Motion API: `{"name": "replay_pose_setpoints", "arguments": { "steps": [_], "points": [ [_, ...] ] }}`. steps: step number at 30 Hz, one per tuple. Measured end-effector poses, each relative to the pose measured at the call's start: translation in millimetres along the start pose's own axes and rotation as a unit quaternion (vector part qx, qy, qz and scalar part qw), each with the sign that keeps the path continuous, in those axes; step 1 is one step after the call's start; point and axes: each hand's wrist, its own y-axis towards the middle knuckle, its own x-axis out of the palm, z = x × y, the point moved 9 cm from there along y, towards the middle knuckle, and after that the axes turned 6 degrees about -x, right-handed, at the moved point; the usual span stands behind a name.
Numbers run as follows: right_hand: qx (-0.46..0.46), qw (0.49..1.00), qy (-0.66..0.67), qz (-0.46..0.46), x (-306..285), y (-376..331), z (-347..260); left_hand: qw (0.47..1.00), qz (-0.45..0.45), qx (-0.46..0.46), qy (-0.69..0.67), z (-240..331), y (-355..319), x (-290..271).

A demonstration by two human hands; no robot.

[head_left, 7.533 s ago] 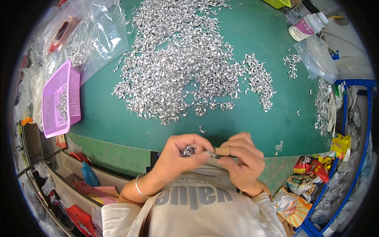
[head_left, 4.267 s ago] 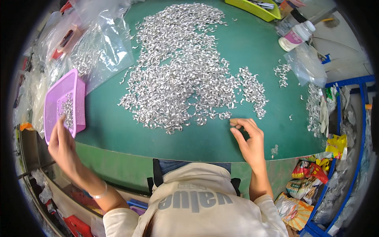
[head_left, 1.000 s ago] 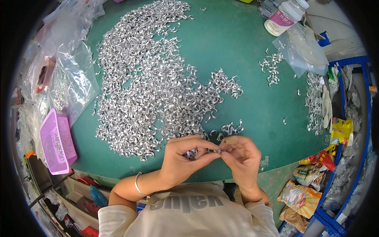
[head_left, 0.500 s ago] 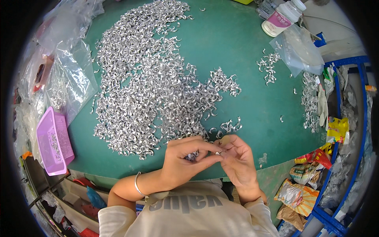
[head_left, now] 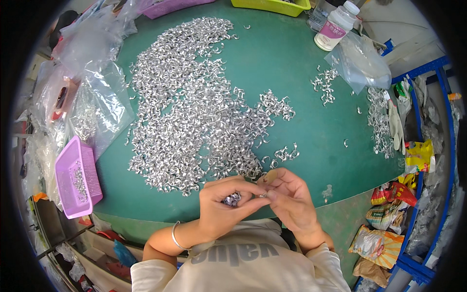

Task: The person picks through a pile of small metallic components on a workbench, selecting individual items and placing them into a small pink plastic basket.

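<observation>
My left hand (head_left: 220, 207), with a bangle on its wrist, is curled around several small silvery curved metal pieces (head_left: 232, 198) in its palm. Its thumb and forefinger pinch one more small metal piece (head_left: 263, 195). Against that same piece press the thumb and fingers of my right hand (head_left: 293, 200); a tan patch covers one of its fingertips. Just beyond both hands spreads a wide heap of curved metal pieces (head_left: 180, 112) on the green table (head_left: 277, 53). A few loose pieces (head_left: 287, 153) lie past my right hand.
At the left stand a purple basket (head_left: 98, 177) holding some pieces and clear plastic bags (head_left: 104, 97). A yellow-green basket (head_left: 272, 7) and a white bottle (head_left: 335, 27) are at the far edge. Smaller groups of pieces (head_left: 379, 121) lie right, near a blue rack (head_left: 440, 97).
The view has shifted, bringing more of the table's far edge into sight. Both hands stay together at the small piece; the pieces in my left palm show more.
</observation>
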Motion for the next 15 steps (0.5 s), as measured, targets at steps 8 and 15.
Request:
{"name": "replay_pose_setpoints", "arguments": {
  "steps": [8, 15],
  "points": [
    [-0.006, 0.999, -0.001, -0.045, 33.7, -6.7, 2.7, 0.999, 0.044, 0.013, -0.011, 20.3, -24.4, -15.7],
    [-0.012, 0.999, 0.011, -0.048, 45.4, -17.6, -0.2, 0.997, 0.052, 0.04, -0.028, 32.2, -34.9, -13.2]
  ]
}}
